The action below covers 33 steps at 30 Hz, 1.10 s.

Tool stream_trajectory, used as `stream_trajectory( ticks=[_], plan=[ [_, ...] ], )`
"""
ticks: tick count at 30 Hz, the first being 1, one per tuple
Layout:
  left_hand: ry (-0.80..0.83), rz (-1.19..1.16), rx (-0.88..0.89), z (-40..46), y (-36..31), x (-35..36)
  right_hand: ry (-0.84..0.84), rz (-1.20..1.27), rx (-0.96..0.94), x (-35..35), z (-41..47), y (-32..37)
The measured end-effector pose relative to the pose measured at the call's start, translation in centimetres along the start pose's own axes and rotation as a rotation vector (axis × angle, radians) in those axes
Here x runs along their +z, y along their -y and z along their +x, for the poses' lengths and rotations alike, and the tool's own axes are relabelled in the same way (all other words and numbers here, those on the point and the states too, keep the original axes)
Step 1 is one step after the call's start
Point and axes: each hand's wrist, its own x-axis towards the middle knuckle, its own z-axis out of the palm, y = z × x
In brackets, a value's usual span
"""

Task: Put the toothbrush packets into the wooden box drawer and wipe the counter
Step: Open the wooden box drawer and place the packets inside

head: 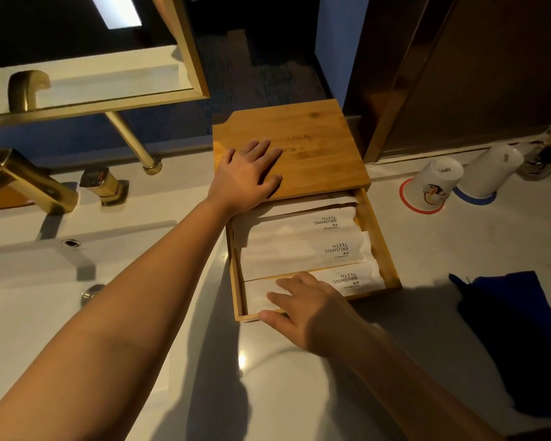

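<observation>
Fingers of the left hand (247,176) lay straight and slightly spread, flat on the lid of the wooden box (291,151), pressing down near its front left corner with nothing grasped. Those of the right hand (303,308) were also released and nearly straight: the fingertips rested on the nearest toothbrush packet (347,280), and the thumb lay along the front wall of the drawer (380,246), at its near left corner.

That drawer stood pulled well out from under the lid, toward the person. Inside it lay white toothbrush packets side by side, each running across the drawer, printed "BRUSHING TEETH" near the right end. Three printed ones were plain to see: the nearest under the right fingertips, a middle packet (303,254) just behind it, and a further packet (296,226) behind that. More white paper showed at the back, partly tucked under the lid; how many lay there could not be told.

Both bare forearms reached in from the near edge of the white counter (442,249). On the counter to the right of the drawer, well apart from it, lay a dark blue cloth (519,338), crumpled. Behind it, near the wall, two white cups stood upside down: one with a cartoon print (434,186) on a red-rimmed coaster, the other plain (489,171) on a blue one. To the left sat the sink basin (29,300) with a gold tap (23,179) behind it, and a gold-framed mirror (185,52) above.
</observation>
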Motion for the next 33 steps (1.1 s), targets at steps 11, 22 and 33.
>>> stream_trajectory(
  ticks=[11,22,33],
  plan=[
    [0.001,0.007,-0.009,0.0,0.0,0.2,0.396,-0.123,0.278,-2.9,3.1,-3.2],
    [0.003,0.004,-0.018,0.0,-0.2,0.1,0.242,-0.083,0.291,-4.2,3.5,-4.0],
    [-0.004,-0.005,-0.009,0.0,-0.1,0.1,0.272,-0.137,0.327,-4.1,1.5,-3.6]
  ],
)
